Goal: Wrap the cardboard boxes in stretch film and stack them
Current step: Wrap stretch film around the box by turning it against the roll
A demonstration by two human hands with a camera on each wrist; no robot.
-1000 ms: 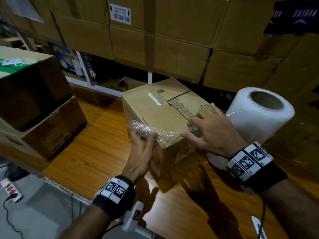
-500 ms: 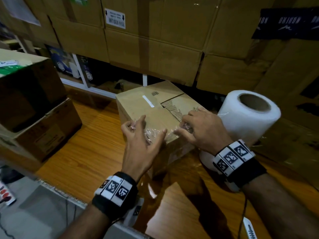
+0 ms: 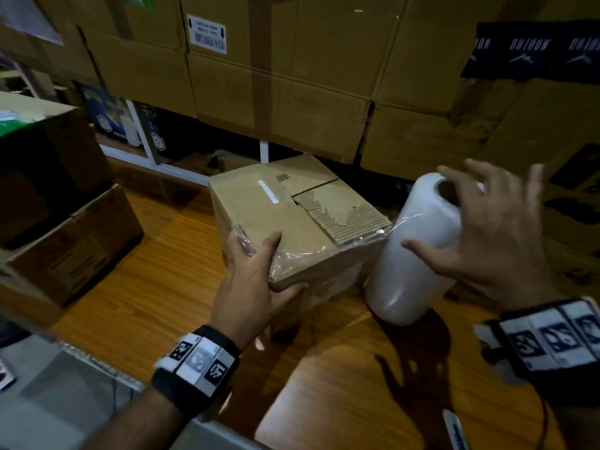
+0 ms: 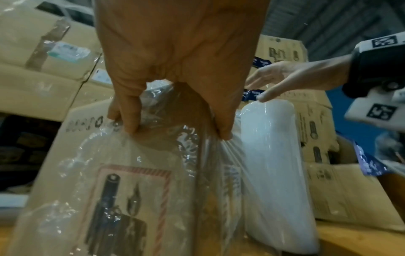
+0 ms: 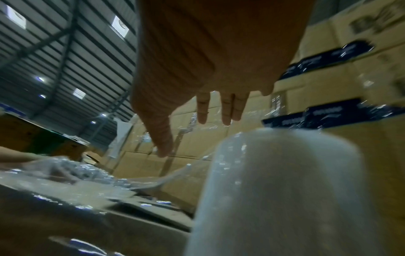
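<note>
A brown cardboard box (image 3: 285, 216) with a torn top flap sits on the wooden table (image 3: 156, 287). My left hand (image 3: 253, 271) grips its near corner, fingers on top and thumb on the front side, pinning the crumpled end of the stretch film (image 3: 305, 254) to the cardboard. From there the film runs across the box's front right edge to the white roll (image 3: 412, 261), which stands just right of the box. My right hand (image 3: 487, 238) hovers over the roll's top with fingers spread, holding nothing. The left wrist view shows my left hand (image 4: 175, 69) over the film-covered box (image 4: 87, 173) beside the roll (image 4: 274, 164).
Two stacked cardboard boxes (image 3: 65, 254) stand at the table's left. A wall of large cartons (image 3: 292, 92) rises close behind the box and roll. The table's metal edge (image 3: 97, 368) runs along the near left. A white pen-like object (image 3: 454, 430) lies at the near right.
My right hand has come off the box, opened and risen over the roll. My left hand has flattened the film end onto the box's near corner. The view has moved closer.
</note>
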